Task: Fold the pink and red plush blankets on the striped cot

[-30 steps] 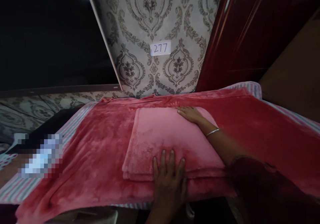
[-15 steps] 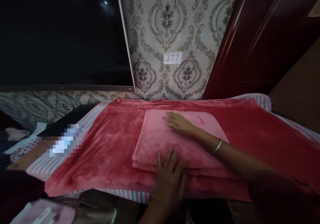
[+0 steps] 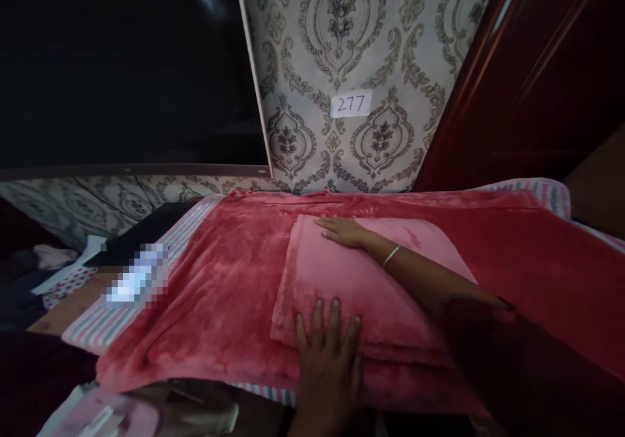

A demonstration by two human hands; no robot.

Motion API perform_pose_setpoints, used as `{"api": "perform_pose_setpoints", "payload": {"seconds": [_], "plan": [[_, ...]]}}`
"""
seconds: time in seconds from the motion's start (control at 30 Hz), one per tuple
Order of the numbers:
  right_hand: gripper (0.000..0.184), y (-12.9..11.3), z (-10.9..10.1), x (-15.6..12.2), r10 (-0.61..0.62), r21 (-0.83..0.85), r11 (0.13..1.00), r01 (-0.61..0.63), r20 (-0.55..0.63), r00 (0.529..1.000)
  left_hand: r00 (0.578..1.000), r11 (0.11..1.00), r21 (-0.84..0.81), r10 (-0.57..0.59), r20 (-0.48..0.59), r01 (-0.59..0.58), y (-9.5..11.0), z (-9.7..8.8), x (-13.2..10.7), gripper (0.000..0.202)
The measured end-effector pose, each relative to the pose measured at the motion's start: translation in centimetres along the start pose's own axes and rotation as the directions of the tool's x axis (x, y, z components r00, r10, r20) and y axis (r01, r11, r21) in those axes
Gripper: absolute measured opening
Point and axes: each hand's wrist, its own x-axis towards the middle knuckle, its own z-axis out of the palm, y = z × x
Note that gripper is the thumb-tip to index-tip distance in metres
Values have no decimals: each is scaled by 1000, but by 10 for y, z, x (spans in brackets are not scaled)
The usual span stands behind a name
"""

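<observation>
A folded pink fleece blanket (image 3: pixel 385 294) lies in a flat, layered rectangle. Beneath it spreads a larger red fleece blanket (image 3: pixel 219 294). My right hand (image 3: pixel 344 232), with a silver bracelet on the wrist, rests flat near the far left corner of the folded blanket, fingers extended to the left. At the near edge of the folded blanket is my left hand (image 3: pixel 327 352), palm down, with spread fingers on the fabric. Neither hand grips anything.
Striped cloth (image 3: pixel 183 232) shows under the red blanket's edges. A large dark screen (image 3: pixel 131 72) stands at the back left, beside patterned wallpaper bearing a paper label (image 3: pixel 351 103) marked 277. A dark red door (image 3: pixel 517 79) is at right. A pink object (image 3: pixel 122 411) sits at lower left.
My right hand has slid left across the folded blanket toward its far left corner. My left hand has shifted slightly left along the near edge. The camera view has turned a little.
</observation>
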Motion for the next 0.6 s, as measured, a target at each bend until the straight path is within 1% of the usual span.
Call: {"api": "perform_pose_setpoints", "payload": {"seconds": [0.07, 0.13, 0.27, 0.4, 0.5, 0.57, 0.6], "plan": [[65, 10, 4, 7, 42, 44, 998, -42, 8, 999, 1000, 1000, -3, -7, 0, 7, 0, -1, 0, 57], [66, 14, 9, 9, 37, 62, 997, -35, -18, 999, 1000, 1000, -12, -8, -7, 7, 0, -1, 0, 58], [66, 15, 16, 7, 50, 58, 997, -46, -60, 997, 1000, 1000, -13, -9, -25, 9, 0, 1, 1, 56], [65, 10, 14, 4, 46, 37, 998, -43, -65, 997, 999, 1000, -18, -10, -39, 10, 1, 0, 1, 56], [63, 3, 9, 3, 112, -47, 992, -116, -86, 990, 1000, 1000, 0, 5, -28, -5, 1, -1, 0, 56], [62, -6, 6, 1, 166, -102, 978, -180, -129, 978, 1000, 1000, 15, 12, -25, -11, 1, -4, 0, 56], [61, -12, 4, -1, 174, -114, 975, -193, -154, 973, 1000, 1000, 17, 17, -26, -16, 1, -6, 1, 57]]}}
